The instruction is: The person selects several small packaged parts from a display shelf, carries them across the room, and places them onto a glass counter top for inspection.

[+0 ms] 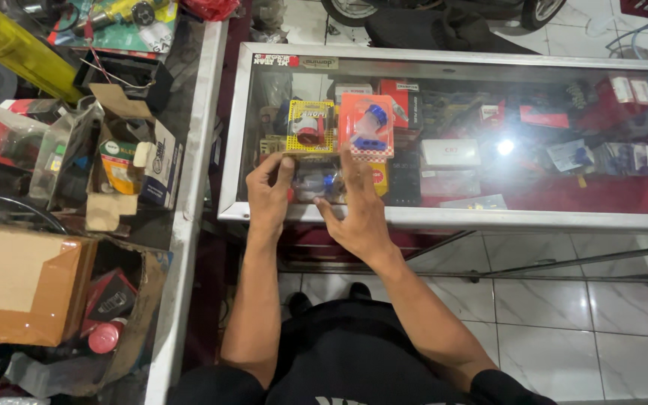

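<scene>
On the glass counter (564,172), left hand (268,196) touches yellow packet (310,126), right hand (358,214) red packet (367,125).

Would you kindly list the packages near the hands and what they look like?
Yellow-carded blister pack: on the glass counter, above the left hand, rectangular, red part inside.
Red-carded blister pack: beside it, at the right hand fingertips, blue parts.
Brown cardboard box: left bench, plain.
</scene>
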